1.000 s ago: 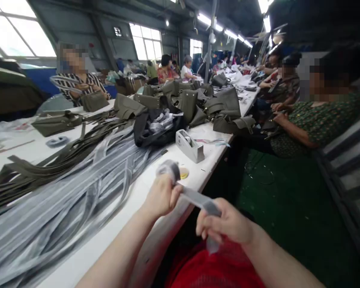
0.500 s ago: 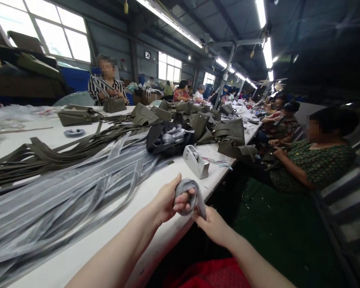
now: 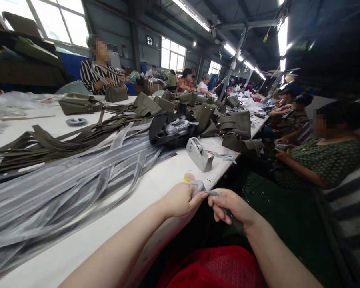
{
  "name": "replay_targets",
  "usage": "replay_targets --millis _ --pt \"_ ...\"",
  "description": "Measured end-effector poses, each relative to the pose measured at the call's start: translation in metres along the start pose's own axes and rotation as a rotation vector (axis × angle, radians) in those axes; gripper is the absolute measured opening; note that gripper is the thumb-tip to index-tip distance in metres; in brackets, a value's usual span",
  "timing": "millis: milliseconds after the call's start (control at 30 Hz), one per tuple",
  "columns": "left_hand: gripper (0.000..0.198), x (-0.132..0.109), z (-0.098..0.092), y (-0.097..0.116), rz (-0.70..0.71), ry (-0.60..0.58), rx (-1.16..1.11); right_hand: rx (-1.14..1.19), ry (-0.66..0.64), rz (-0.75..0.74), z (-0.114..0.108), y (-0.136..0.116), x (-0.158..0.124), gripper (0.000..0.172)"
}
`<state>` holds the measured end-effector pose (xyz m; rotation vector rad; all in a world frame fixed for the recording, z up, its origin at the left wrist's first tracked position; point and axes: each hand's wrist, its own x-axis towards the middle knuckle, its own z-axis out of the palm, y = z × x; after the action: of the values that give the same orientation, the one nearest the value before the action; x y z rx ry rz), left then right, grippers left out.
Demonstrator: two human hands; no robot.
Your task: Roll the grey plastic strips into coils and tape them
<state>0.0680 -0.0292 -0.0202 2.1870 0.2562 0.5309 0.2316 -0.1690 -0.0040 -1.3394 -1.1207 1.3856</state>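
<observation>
A strap in thin grey wrapping (image 3: 199, 185) is stretched between my hands over the table's front edge. My left hand (image 3: 181, 199) is closed around its bunched part, thumb pressed on top. With curled fingers, my right hand (image 3: 231, 206) grips the strap on the other side, and a dark olive end (image 3: 236, 222) sticks out below that hand. Just beyond my left hand lies a small yellow ring (image 3: 189, 177), perhaps a tape roll. A grey tape dispenser (image 3: 199, 155) stands farther back.
Wrapped straps (image 3: 63, 192) cover the table's left side, with bare olive straps (image 3: 54, 146) behind. A black bag (image 3: 168, 130) holds more coils. Olive handbags (image 3: 235, 125) are piled beyond it. One co-worker (image 3: 321, 160) sits at right, another (image 3: 102, 74) across the table.
The coil around my left fingers is now a stretched, bunched strap. My right hand has moved right and up, gripping it. The yellow ring has come into sight beyond my left hand.
</observation>
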Motion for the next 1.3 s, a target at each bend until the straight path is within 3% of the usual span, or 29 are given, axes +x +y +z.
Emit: replay_targets --millis 67,167,267,333,400,500,667,833,933,1033,1200,1300 --pt "0.050 0.000 0.003 0.003 -0.112 -0.101 -0.002 -0.371 -0.072 0.014 -0.013 -0.002 -0.005 0.035" --pt "0.059 0.001 0.005 -0.003 -0.311 -0.301 -0.160 -0.978 0.047 -0.088 -0.016 -0.005 -0.008 0.033" --pt "0.064 0.001 0.004 -0.012 -0.408 -0.482 -0.470 -1.225 0.153 -0.165 -0.015 -0.006 -0.008 0.039" --pt "0.066 0.001 0.003 -0.015 -0.429 -0.539 -0.698 -1.107 0.101 -0.117 -0.016 0.000 -0.005 0.047" --pt "0.068 0.001 0.004 -0.015 -0.447 -0.593 -0.915 -0.843 0.058 -0.044 -0.015 0.011 -0.001 0.055" --pt "0.069 0.000 0.007 -0.013 -0.442 -0.628 -1.176 -0.486 0.097 -0.065 -0.004 0.034 0.008 0.066" --pt "0.070 0.001 0.005 -0.016 -0.466 -0.493 -1.382 -0.131 0.209 -0.174 0.025 0.059 0.024 0.077" --pt "0.072 0.005 -0.001 -0.023 -0.511 -0.383 -1.538 0.184 -0.025 -0.161 0.026 0.050 0.032 0.080" --pt "0.074 0.009 0.000 -0.027 -0.540 -0.405 -1.629 0.229 -0.083 -0.178 0.020 0.044 0.033 0.079" --pt "0.072 0.010 0.006 -0.031 -0.524 -0.416 -1.685 0.079 -0.055 -0.147 0.018 0.042 0.034 0.066" --pt "0.066 0.011 0.017 -0.033 -0.479 -0.351 -1.712 -0.148 0.120 -0.188 0.025 0.050 0.042 0.046" --pt "0.062 0.014 0.014 -0.037 -0.476 -0.247 -1.484 -0.173 0.239 -0.178 0.022 0.055 0.046 0.046"
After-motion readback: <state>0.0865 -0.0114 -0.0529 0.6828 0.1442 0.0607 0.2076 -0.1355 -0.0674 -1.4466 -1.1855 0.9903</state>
